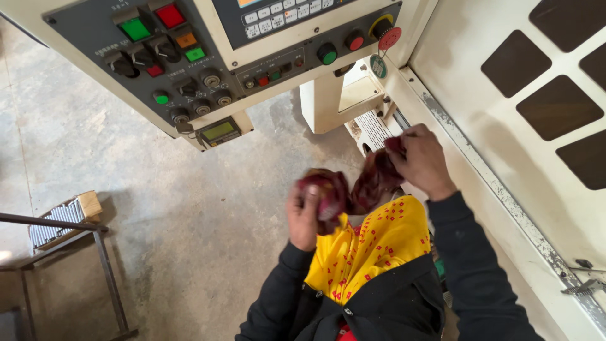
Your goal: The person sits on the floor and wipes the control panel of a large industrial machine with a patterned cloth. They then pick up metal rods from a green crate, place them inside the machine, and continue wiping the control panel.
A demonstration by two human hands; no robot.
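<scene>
Beside machine wall (505, 126), both hands (416, 161) grip dark-red cloth (353, 186).

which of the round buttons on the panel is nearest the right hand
The red mushroom button at the panel's right edge, above the right hand; the green and small red ones sit further left.

dark red cloth (353, 186): soft, matt, crumpled, in both grips | control panel (95, 38) above grips: matt grey painted metal, glossy plastic buttons | machine housing (467, 82) right of grips: cream painted metal, scuffed | floor (189, 208) below: rough, dull concrete | stand (101, 252): dark bare metal
</scene>
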